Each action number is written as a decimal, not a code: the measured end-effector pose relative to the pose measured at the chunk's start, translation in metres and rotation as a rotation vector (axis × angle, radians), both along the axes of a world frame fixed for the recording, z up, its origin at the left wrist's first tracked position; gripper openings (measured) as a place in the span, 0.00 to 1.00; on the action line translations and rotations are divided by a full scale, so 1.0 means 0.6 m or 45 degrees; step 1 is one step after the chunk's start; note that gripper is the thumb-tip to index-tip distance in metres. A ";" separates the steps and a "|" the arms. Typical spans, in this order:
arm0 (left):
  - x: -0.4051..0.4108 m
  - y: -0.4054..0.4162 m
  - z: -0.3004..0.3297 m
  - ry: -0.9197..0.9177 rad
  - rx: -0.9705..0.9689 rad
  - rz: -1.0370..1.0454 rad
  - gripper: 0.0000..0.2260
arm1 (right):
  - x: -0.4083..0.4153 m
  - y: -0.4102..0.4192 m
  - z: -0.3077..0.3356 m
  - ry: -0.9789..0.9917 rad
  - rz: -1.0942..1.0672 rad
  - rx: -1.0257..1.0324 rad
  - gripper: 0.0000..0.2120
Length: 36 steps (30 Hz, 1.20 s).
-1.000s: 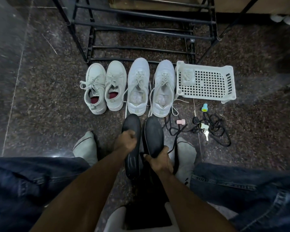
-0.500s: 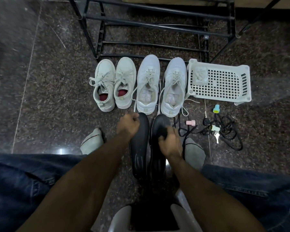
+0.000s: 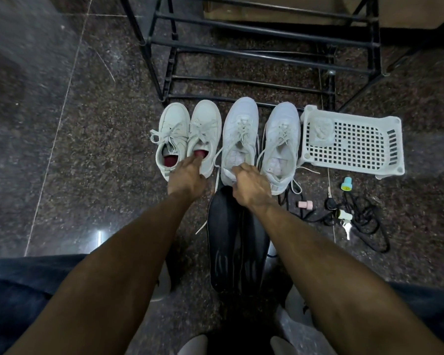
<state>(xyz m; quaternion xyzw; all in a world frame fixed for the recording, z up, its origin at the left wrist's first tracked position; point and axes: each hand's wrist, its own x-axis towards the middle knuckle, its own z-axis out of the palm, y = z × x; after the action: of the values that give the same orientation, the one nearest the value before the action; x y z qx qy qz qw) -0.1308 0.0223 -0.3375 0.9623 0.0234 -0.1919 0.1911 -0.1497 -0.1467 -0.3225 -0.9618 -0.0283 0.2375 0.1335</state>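
Four white sneakers stand in a row in front of a black shoe rack (image 3: 254, 55). My left hand (image 3: 187, 175) reaches onto the heel of the right shoe of the smaller pair (image 3: 205, 134), with its fingertips inside the red-lined opening. My right hand (image 3: 251, 187) curls its fingers over the heel of the left shoe of the larger pair (image 3: 240, 134). The other large sneaker (image 3: 281, 147) and the other small sneaker (image 3: 171, 139) stand untouched. A pair of black shoes (image 3: 226, 239) lies on the floor between my forearms, free of both hands.
A white perforated plastic basket (image 3: 354, 143) sits right of the sneakers. In front of it lie black cords (image 3: 364, 221), keys (image 3: 345, 219), a small pink item (image 3: 305, 204) and a teal item (image 3: 346, 183). The floor is dark polished stone. My jeans-clad knees frame the bottom corners.
Both hands let go of the black shoes and moved forward onto the heels of the white sneakers. The black shoes now lie on the floor. The camera leaned forward.
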 end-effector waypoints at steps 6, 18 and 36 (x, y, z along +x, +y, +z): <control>0.005 -0.004 0.002 -0.023 -0.023 -0.008 0.25 | 0.044 -0.015 -0.001 -0.022 0.207 -0.222 0.21; -0.007 0.060 0.008 -0.032 0.124 0.324 0.20 | 0.018 0.054 0.005 -0.414 0.258 -0.009 0.21; -0.121 0.086 0.030 -0.281 -0.229 0.970 0.10 | -0.070 0.151 -0.008 0.173 -0.105 0.457 0.19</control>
<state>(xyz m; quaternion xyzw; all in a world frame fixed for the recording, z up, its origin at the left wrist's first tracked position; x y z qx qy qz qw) -0.2034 0.0741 -0.3192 0.8791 0.3408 -0.0042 0.3333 -0.1919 -0.0562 -0.3275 -0.9046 -0.0216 0.2871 0.3142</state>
